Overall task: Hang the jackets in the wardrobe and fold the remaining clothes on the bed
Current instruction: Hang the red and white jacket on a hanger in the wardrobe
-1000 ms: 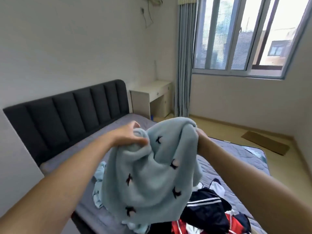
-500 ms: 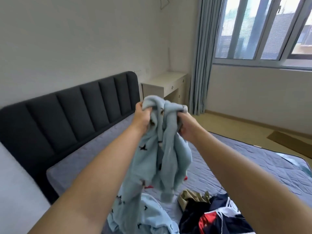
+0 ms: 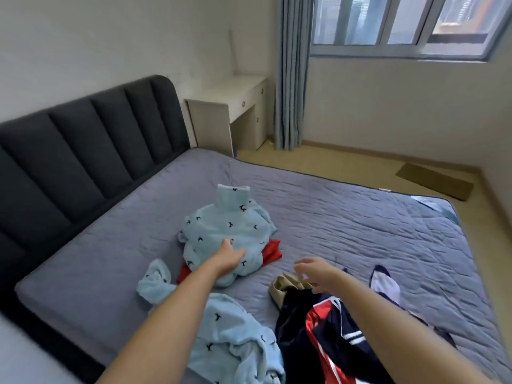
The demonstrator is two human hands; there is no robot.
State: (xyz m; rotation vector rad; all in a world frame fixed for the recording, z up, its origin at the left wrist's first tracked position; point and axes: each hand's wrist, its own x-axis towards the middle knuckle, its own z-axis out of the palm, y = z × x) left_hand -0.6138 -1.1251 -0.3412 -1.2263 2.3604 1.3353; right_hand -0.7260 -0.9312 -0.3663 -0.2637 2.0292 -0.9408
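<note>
On the bed point(image 3: 346, 223) we are resting our open left hand point(image 3: 231, 256) on one roughly folded sweater point(image 3: 227, 231), our right hand point(image 3: 315, 270) hovering with fingers apart, while a heap of clothes point(image 3: 327, 333) is waiting unfolded.

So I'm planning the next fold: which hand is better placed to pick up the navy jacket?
The right hand, probably. It hovers open just above the navy jacket, fingers spread. The left hand rests on the blue sweater, farther from the jacket.
</note>
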